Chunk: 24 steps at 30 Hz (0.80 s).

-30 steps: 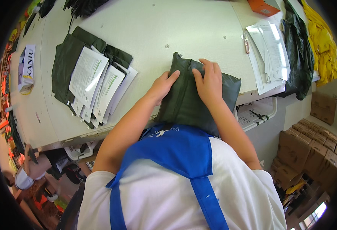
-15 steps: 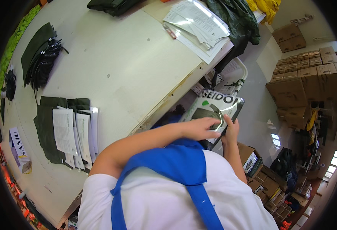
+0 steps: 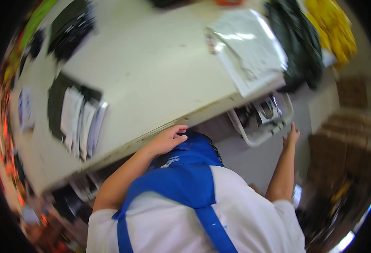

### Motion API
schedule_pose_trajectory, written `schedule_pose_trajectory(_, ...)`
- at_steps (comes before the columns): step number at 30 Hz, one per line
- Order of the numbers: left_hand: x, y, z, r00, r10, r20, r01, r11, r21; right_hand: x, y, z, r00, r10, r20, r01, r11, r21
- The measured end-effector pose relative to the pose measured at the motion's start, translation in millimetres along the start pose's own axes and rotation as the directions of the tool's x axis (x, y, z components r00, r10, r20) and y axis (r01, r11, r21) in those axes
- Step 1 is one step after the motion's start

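Pretty blurry one, but here's what I've got. Left hand is in front of the blue apron, right by the near edge of the desk. Its grip is loose and fairly wide, fingers a bit curled, nothing in it that I can see; can't tell if it's touching the apron. Right hand is way out to the right, just beside the near right corner of the white basket. One finger sticks out, but it's too smeared to tell how wide that grip is. The basket sits right of the apron, below the desk edge, with a black-and-white package in it. On the desk, white sheets lie to the right next to a dark green bundle; more papers lie on dark folded pieces at left.
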<state>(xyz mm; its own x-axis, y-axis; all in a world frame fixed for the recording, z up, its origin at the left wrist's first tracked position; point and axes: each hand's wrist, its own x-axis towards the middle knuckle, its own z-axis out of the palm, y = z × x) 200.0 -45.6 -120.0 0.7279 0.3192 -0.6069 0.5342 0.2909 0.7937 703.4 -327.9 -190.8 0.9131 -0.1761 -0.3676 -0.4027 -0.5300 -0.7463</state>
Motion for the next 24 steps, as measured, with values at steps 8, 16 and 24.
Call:
schedule_pose_trajectory(8, -117.0, -58.2, -70.1, 0.618, 0.084, -0.782, -0.106, 0.994, 0.023, -201.1, -51.3, 171.9, 0.572, -0.645, 0.506, 0.585, 0.754, 0.299)
schedule_pose_trajectory(16, -175.0, -89.4, -127.6, 0.282, 0.428, -0.859, 0.404, 0.759, 0.511, -426.3, -138.3, 341.9, -0.090, -0.702, 0.707, 0.881, 0.275, 0.385)
schedule_pose_trajectory(24, -160.0, -72.6, -137.3, 0.405, 0.396, -0.824, 0.333, 0.775, 0.537, -331.8, -310.4, 537.9, 0.525, -0.608, 0.595, 0.531, 0.781, 0.329)
